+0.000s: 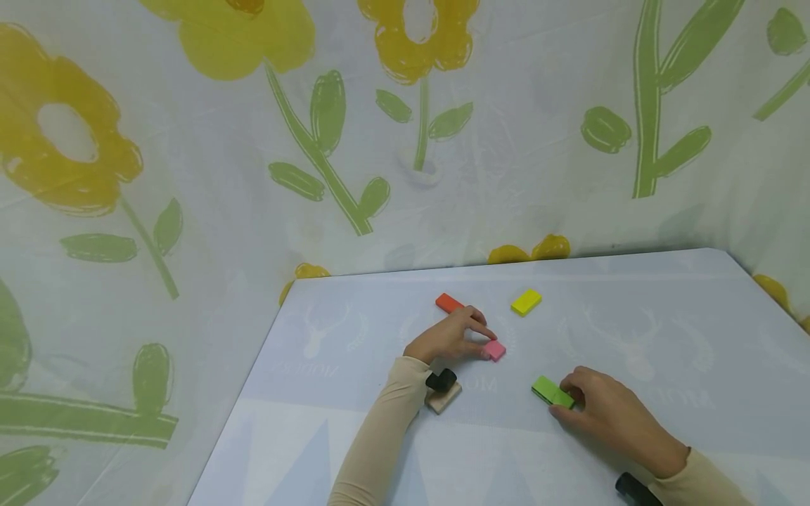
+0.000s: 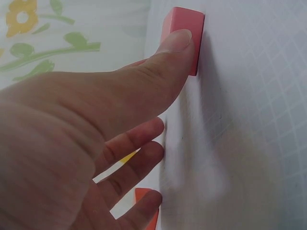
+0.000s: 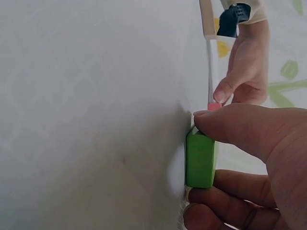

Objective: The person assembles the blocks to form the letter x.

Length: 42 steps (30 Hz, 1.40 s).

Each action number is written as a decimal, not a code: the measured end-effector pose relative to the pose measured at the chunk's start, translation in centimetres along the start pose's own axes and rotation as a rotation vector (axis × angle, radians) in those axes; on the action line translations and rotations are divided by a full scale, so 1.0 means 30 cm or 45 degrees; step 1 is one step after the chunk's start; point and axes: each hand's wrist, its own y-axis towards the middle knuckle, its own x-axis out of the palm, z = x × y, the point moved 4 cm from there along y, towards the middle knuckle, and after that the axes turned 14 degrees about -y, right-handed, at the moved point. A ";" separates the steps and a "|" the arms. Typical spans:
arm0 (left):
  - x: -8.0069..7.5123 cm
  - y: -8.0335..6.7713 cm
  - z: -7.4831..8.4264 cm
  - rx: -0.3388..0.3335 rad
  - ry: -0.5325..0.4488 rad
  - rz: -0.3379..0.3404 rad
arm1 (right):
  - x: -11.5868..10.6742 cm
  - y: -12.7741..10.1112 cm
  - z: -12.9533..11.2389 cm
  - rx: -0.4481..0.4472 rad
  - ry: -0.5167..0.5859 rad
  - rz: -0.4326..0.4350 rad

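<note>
In the head view my left hand [image 1: 451,336] pinches a small pink block [image 1: 496,350] that lies on the table. The left wrist view shows the thumb across the near face of this pink block [image 2: 184,24], with the other fingers spread below. To the right, my right hand [image 1: 616,414] pinches the near end of a green block [image 1: 548,388] between thumb and fingers. Seen from the right wrist, the green block [image 3: 200,160] sits against the tabletop, thumb at its upper edge and fingers at its lower edge.
An orange-red block [image 1: 448,302] lies just beyond my left hand, and a yellow block [image 1: 526,302] farther right. A beige block [image 1: 445,398] lies beside my left wrist, under the black wrist camera [image 1: 441,380]. Flower-patterned cloth [image 1: 506,161] hangs behind the white table [image 1: 633,295].
</note>
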 end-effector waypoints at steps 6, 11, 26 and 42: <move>0.002 0.002 -0.005 0.006 0.011 0.000 | -0.004 0.009 -0.007 0.011 0.002 -0.020; 0.001 0.000 -0.003 0.003 0.005 0.000 | -0.006 0.017 -0.013 0.015 0.002 -0.029; 0.001 0.001 -0.003 0.024 0.021 -0.010 | -0.010 0.030 -0.025 0.014 0.022 -0.026; -0.002 0.000 -0.005 0.008 0.014 -0.011 | -0.007 0.055 -0.041 0.009 0.019 -0.022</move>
